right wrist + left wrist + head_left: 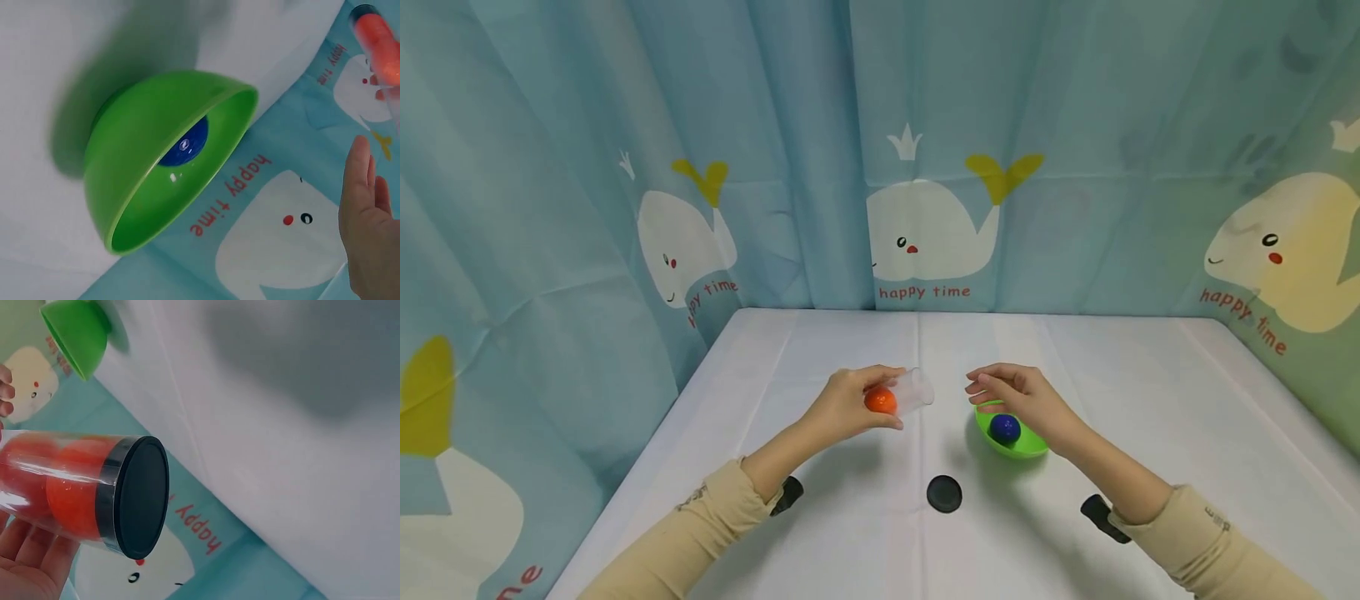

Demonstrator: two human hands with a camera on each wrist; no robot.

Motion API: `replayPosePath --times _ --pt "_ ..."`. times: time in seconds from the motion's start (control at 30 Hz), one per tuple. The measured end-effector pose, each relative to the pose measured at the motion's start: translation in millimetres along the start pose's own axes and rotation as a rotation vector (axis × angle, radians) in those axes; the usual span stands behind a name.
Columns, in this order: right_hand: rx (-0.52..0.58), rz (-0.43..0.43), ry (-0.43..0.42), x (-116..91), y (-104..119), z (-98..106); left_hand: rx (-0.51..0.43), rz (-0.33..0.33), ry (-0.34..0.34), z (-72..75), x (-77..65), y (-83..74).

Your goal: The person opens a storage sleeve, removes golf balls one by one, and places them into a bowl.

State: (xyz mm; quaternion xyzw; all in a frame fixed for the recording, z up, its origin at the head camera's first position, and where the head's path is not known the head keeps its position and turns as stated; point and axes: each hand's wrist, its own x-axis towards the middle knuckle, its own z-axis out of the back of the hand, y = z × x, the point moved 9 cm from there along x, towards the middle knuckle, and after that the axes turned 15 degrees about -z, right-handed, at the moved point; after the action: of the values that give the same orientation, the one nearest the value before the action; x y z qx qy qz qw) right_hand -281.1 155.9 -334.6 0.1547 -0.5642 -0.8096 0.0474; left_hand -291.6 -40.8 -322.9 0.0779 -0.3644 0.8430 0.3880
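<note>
My left hand [846, 406] grips a clear plastic tube [917, 390] tilted in the air above the table. Inside it, orange balls [78, 487] sit against the black end cap [142, 497]; the tube's other end points toward my right hand. That right hand [1026, 402] hovers over the green bowl [1026, 443], its fingers loosely bent and holding nothing. A blue ball [1004, 429] rests inside the bowl. In the right wrist view the bowl [144, 131] partly hides this ball [187, 144].
On the white table [880, 533], a round black lid [944, 493] lies between my forearms, nearer than the bowl. Blue curtains [805, 167] with whale prints hang behind and beside the table. Black devices [787, 496] show at my wrists.
</note>
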Motion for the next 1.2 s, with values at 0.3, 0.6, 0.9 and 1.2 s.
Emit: replayPosePath --times 0.3,0.6,0.9,1.2 --pt "0.213 -0.113 0.118 -1.8 -7.0 -12.6 0.113 -0.032 0.056 -3.8 9.0 -14.4" --pt "0.383 -0.188 0.186 2.0 -9.9 -20.2 0.18 -0.1 0.121 -8.6 21.4 -24.5" --pt "0.547 -0.225 0.267 2.7 -14.0 -27.2 0.248 -0.113 0.178 -12.2 29.0 -29.4" --pt "0.605 -0.275 0.252 6.5 -21.0 -29.5 0.313 -0.139 0.257 -13.6 31.6 -31.8"
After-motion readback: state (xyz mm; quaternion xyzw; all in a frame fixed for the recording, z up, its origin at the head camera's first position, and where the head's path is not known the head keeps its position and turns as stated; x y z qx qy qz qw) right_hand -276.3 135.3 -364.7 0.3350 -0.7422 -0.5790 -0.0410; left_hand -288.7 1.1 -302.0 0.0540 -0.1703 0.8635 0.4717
